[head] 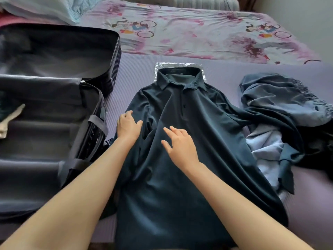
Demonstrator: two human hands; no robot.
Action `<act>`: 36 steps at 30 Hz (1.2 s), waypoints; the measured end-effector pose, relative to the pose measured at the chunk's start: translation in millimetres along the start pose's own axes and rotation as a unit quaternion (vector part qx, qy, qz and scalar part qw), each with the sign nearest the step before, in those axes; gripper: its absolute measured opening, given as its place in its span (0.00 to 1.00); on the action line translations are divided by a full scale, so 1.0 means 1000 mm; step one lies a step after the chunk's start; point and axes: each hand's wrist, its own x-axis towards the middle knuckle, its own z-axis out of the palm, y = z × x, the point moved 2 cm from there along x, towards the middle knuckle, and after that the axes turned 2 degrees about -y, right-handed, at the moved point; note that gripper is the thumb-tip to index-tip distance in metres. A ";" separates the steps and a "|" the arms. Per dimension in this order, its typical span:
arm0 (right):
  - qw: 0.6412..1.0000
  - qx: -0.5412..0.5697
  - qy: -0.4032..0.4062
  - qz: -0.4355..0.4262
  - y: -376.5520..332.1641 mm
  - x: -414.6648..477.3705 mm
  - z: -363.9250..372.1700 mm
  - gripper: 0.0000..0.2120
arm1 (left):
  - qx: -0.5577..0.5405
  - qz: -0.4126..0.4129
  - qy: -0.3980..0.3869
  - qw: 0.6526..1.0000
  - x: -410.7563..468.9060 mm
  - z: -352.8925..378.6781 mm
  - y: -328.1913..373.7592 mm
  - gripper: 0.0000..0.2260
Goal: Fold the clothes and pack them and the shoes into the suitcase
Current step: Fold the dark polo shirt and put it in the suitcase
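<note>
Purple mat [133, 73]: left hand [128, 126], right hand [180, 144] flat, fingers straight, on polo shirt [198, 123]; open suitcase [45, 141] holds pale item [10, 116].

A purple ribbed foam mat [137, 69] covers the near part of the bed. A pink-and-lilac bedsheet printed with cartoon cyclists [189, 33] stretches from 11 to 2 o'clock. A crumpled pale blue quilt [54, 8] lies at 10 o'clock. Soft, even daylight falls throughout.
</note>
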 end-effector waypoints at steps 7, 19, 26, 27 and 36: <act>0.995 -0.092 0.035 0.027 -0.038 0.078 0.012 0.20 | -0.011 -0.049 -0.003 0.999 0.083 -0.003 -0.011 0.30; 0.987 0.120 0.086 0.070 -0.088 0.106 0.044 0.11 | -0.124 -0.077 0.177 0.973 0.123 -0.027 0.011 0.08; 0.989 0.138 0.023 -0.043 -0.072 0.092 0.043 0.15 | -0.079 -0.099 0.094 0.988 0.132 -0.016 0.001 0.21; 0.990 0.124 0.029 -0.054 -0.062 0.091 0.038 0.16 | -0.076 -0.096 0.080 0.989 0.134 -0.011 -0.003 0.25; 0.992 -0.005 -0.100 -0.081 -0.017 0.077 0.064 0.25 | -0.057 -0.077 0.143 0.985 0.132 -0.010 -0.005 0.13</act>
